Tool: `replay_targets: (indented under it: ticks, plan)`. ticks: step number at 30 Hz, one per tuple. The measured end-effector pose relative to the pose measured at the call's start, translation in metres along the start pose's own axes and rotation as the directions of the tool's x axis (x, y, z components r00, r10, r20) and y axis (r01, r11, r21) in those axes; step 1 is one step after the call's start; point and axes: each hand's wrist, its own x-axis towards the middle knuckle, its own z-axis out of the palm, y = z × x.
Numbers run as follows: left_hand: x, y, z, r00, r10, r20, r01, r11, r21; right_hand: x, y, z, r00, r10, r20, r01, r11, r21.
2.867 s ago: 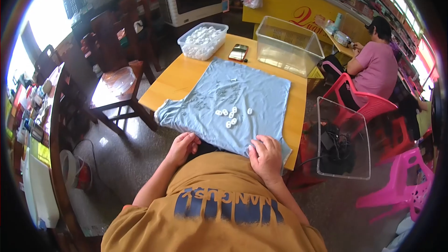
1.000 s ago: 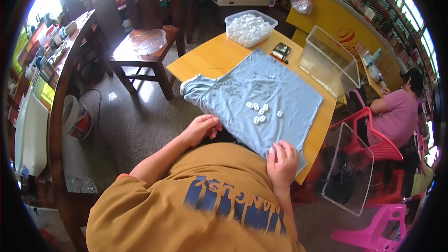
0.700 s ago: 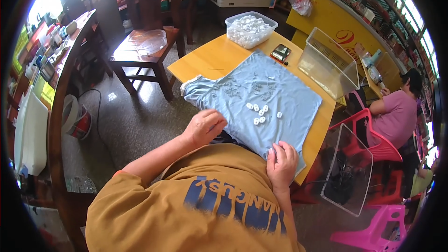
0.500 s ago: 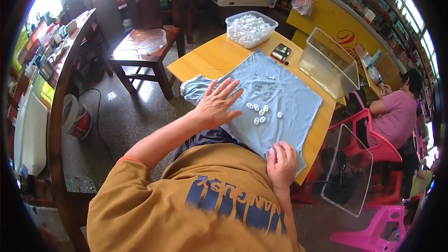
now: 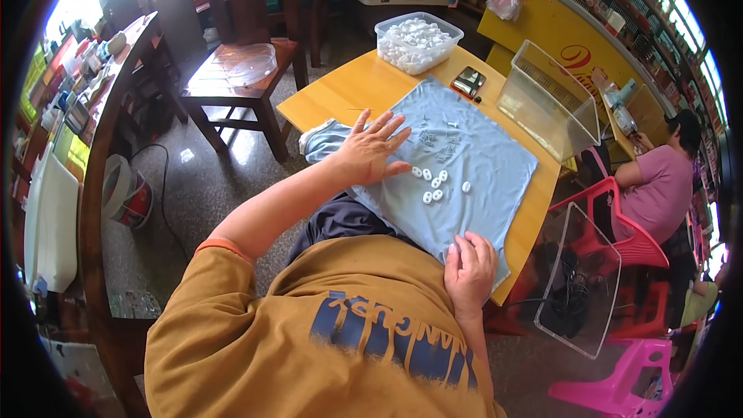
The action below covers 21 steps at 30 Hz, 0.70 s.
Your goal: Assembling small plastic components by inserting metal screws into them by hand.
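Observation:
My left hand hovers over the left part of a light blue cloth, palm down and open with fingers spread, nothing in it. Just right of its thumb, several small white oval plastic pieces with dark holes lie on the cloth. One similar white oval piece sits apart to the right. Farther back are scattered small dark metal-looking bits, too small to name. My right hand rests at the cloth's near right edge, its fingers loosely bent and the thumb beside them; I see nothing held.
A clear tub of white pieces stands at the table's far edge. Nearby are a small black device and an empty clear bin. A person in pink sits at right. A wooden chair stands at left.
My left hand has shifted slightly right and away from me, its thumb now nearer the white oval pieces. My right hand has barely moved, and the pieces keep their arrangement.

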Motion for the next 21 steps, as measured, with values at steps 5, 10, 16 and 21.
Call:
replay_targets:
  ticks: [5, 10, 16, 21]
  plan:
    - [0.014, -0.015, -0.014, 0.995, -0.091, -0.049, 0.090, 0.996, -0.018, 0.001, -0.002, -0.001, 1.000, 0.013, 0.006, -0.013, 1.000, 0.015]
    - [0.005, -0.042, -0.026, 0.967, -0.252, -0.043, 0.249, 0.966, -0.062, -0.001, -0.001, 0.000, 1.000, 0.000, 0.013, 0.000, 1.000, 0.005]
    - [-0.066, -0.060, -0.016, 0.886, -0.420, -0.199, 0.367, 0.895, -0.255, 0.000, -0.002, -0.001, 1.000, 0.004, 0.003, -0.004, 1.000, 0.003]
    - [-0.111, -0.059, 0.009, 0.828, -0.498, -0.258, 0.416, 0.854, -0.311, 0.000, -0.002, 0.000, 1.000, -0.007, -0.004, 0.007, 1.000, 0.011]
